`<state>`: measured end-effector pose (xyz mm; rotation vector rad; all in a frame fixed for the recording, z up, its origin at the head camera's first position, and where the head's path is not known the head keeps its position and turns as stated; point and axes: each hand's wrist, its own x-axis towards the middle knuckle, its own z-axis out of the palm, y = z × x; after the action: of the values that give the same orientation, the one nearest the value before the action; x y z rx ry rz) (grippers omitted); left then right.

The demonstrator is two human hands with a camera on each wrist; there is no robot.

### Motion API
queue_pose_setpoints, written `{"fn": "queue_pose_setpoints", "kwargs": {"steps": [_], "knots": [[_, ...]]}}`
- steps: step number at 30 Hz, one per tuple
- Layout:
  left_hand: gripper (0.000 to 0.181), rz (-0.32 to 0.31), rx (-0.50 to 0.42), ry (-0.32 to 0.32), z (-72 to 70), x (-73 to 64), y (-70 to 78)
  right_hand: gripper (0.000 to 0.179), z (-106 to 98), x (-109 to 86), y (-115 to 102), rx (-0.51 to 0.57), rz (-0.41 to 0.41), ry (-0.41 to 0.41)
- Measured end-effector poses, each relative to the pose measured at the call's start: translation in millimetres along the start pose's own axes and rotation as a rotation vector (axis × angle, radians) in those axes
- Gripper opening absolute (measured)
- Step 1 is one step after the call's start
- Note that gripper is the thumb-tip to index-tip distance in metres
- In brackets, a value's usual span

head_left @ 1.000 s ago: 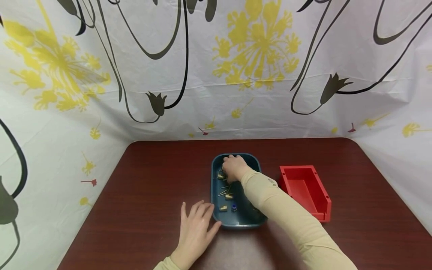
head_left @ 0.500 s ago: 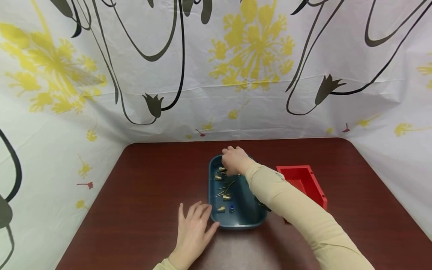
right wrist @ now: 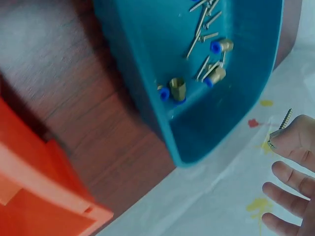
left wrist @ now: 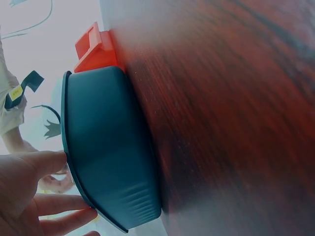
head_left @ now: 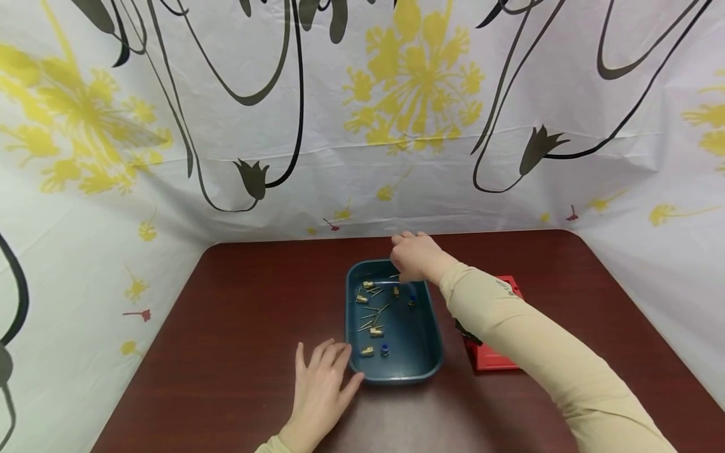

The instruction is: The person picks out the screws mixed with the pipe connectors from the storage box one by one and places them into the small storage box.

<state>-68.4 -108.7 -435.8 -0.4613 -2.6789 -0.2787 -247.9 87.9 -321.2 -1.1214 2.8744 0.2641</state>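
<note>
My right hand is raised over the far right corner of a blue tray. In the right wrist view, a screw is pinched at the thumb, and the other fingers of that hand are spread. My left hand rests its outstretched fingers and thumb against the tray's near left rim; the left wrist view shows this hand touching the rim. Inside the tray lie several loose screws and several brass fittings with blue collars.
A red bin stands to the right of the tray, partly hidden by the right sleeve. The brown table reaches back to a patterned white cloth.
My right hand has come up out of the tray and moved rightward, carrying the screw; its sleeve now covers more of the red bin. The left hand has stayed at the rim.
</note>
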Motion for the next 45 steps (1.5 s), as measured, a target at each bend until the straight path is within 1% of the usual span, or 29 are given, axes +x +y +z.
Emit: {"fn": "queue_pose_setpoints", "kwargs": {"steps": [5, 11, 18, 24, 30, 35, 39, 45], "knots": [[0.045, -0.001, 0.002, -0.001, -0.9, 0.3, 0.3, 0.024, -5, -11.6, 15, 0.024, 0.003, 0.014], [0.045, 0.006, 0.002, 0.003, -1.8, 1.1, 0.7, 0.024, -11, -28.2, 29, 0.055, -0.001, 0.086], [0.045, 0.004, 0.001, -0.004, -2.4, 1.6, 1.6, 0.026, -13, -47.5, 45, 0.081, 0.0, 0.162], [0.045, 0.008, 0.006, -0.005, -2.3, 1.5, 2.2, 0.025, -12, -68.2, 59, 0.075, 0.009, 0.213], [0.045, 0.004, 0.008, -0.003, -1.4, 0.7, 2.2, 0.024, -5, -86.3, 71, 0.059, 0.034, 0.216], [0.045, 0.002, 0.006, -0.001, -1.6, 0.2, 2.3, 0.025, 3, -97.1, 78, 0.05, 0.06, 0.205], [0.044, 0.005, 0.007, 0.002, -1.9, 0.2, 2.5, 0.025, 11, -104.7, 81, 0.043, 0.077, 0.198], [0.044, 0.001, -0.001, 0.0, -2.8, 0.3, 2.9, 0.027, 28, -113.3, 82, 0.051, 0.097, 0.181]]}}
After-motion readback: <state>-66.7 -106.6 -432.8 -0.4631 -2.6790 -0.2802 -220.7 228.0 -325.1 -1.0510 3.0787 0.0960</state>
